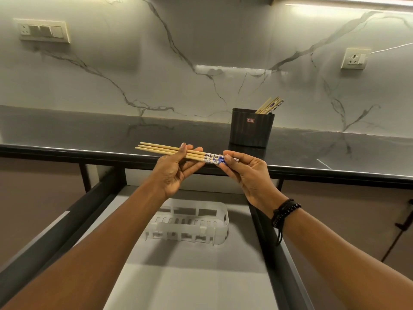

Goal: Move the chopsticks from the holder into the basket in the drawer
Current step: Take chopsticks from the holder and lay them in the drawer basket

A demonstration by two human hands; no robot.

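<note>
Both hands hold a small bundle of wooden chopsticks (156,149) level above the open drawer, plain tips pointing left. My left hand (176,168) grips the bundle near its middle, thumb on top. My right hand (245,173) pinches the blue-and-white patterned end. A dark holder (252,128) stands on the counter behind my right hand, with several more chopsticks (269,105) leaning out of it to the right. A white slotted basket (201,222) lies in the drawer below my hands, with nothing seen inside it.
The drawer (201,276) is pulled out under the dark counter edge (67,153), with black side rails on both sides. A marble backsplash with wall sockets (43,31) rises behind the counter. A beaded band sits on my right wrist.
</note>
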